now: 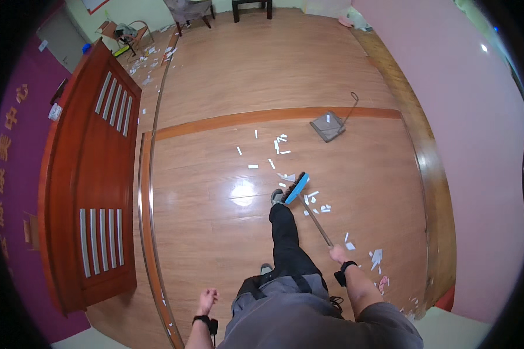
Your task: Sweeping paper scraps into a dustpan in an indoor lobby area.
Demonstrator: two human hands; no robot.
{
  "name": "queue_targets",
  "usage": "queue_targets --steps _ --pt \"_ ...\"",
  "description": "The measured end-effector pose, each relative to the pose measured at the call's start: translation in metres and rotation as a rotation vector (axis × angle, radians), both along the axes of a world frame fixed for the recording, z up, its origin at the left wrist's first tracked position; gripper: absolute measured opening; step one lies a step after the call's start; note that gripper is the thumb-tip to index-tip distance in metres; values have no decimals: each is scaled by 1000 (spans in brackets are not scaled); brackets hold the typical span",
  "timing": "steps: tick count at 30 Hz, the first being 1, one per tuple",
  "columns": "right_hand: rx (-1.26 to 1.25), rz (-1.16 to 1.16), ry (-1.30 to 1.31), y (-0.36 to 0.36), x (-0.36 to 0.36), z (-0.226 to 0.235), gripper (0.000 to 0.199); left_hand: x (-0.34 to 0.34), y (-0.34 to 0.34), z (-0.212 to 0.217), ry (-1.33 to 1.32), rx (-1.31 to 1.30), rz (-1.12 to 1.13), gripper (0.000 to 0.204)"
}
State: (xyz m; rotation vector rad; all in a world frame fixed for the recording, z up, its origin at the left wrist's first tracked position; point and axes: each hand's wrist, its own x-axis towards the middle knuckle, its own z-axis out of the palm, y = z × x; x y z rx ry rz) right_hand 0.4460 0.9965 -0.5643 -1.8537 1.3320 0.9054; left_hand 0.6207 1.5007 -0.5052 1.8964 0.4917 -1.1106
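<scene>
My right hand (337,253) is closed round the handle of a broom (297,187), out in front of me to the right. The broom's blue head with dark bristles rests on the floor beside my front shoe (278,196). Scraps of white paper (310,198) lie just right of the broom head, and more paper strips (277,145) are scattered beyond it. Low at my left side, my left hand (208,301) hangs empty, its fingers loosely bent and partly apart. A grey dustpan (328,126) with a thin looped handle lies farther off, a white scrap on it.
A reddish wooden counter (93,174) stands along the left. Torn paper (377,257) litters the floor at my right, near the pink wall (448,145). An orange-brown floor strip (227,123) crosses ahead. At the far left are a chair (135,36) and more scraps.
</scene>
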Motion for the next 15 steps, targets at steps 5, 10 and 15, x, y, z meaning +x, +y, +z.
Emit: queue_targets --steps 5,10,15 --pt "15 178 -94 -53 165 -57 37 -11 -6 16 143 142 148 21" --pt "-56 123 -655 -115 393 -119 34 18 -28 60 297 142 229 29" --pt "-80 306 -496 -164 582 -181 38 132 -134 98 65 142 365 22"
